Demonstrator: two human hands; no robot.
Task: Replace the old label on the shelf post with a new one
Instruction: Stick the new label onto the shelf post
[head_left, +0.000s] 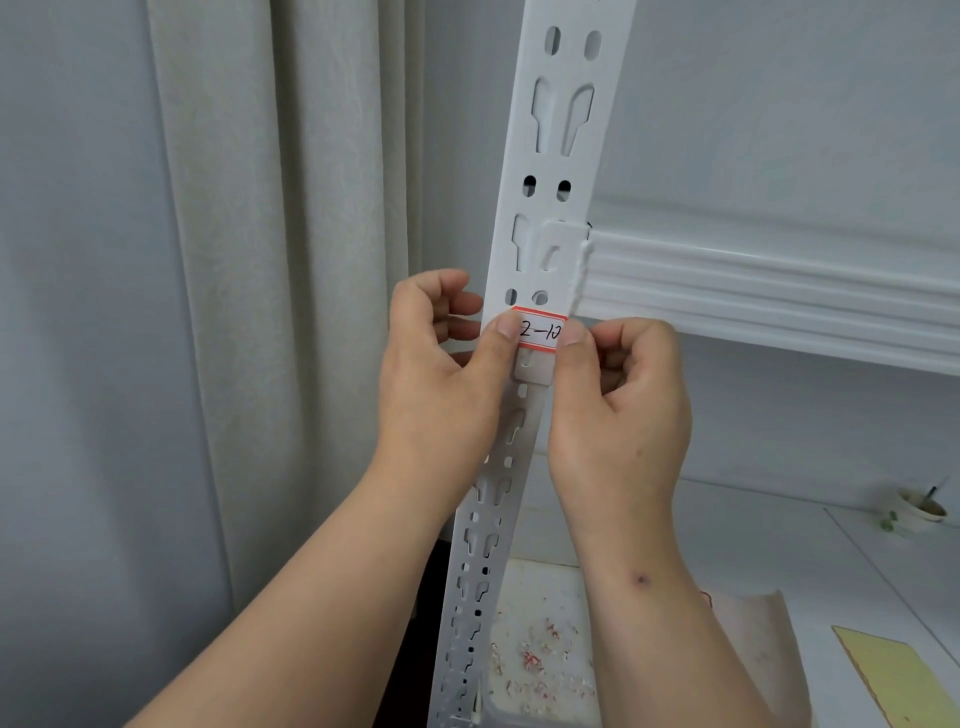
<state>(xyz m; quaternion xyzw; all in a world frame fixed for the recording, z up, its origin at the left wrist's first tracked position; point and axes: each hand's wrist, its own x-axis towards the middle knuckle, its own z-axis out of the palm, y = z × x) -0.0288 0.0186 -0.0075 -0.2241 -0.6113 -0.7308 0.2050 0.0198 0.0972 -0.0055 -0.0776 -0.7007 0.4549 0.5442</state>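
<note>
A white perforated shelf post (558, 130) rises through the middle of the view. On it sits a white label (540, 332) with a red border and handwritten figures, just below the shelf beam's bracket. My left hand (447, 374) has its thumb tip on the label's left end, with its other fingers curled beside the post's left edge. My right hand (623, 395) holds the label's right end under its thumb, its fingers curled into the palm. Both ends of the label are hidden under the thumbs.
A white ribbed shelf beam (779, 296) runs right from the post. Pale curtains (260, 260) hang at the left. Below, a white surface (540, 613) is strewn with red and white paper scraps. A yellow sheet (893, 675) and a small cup (922, 509) sit at the lower right.
</note>
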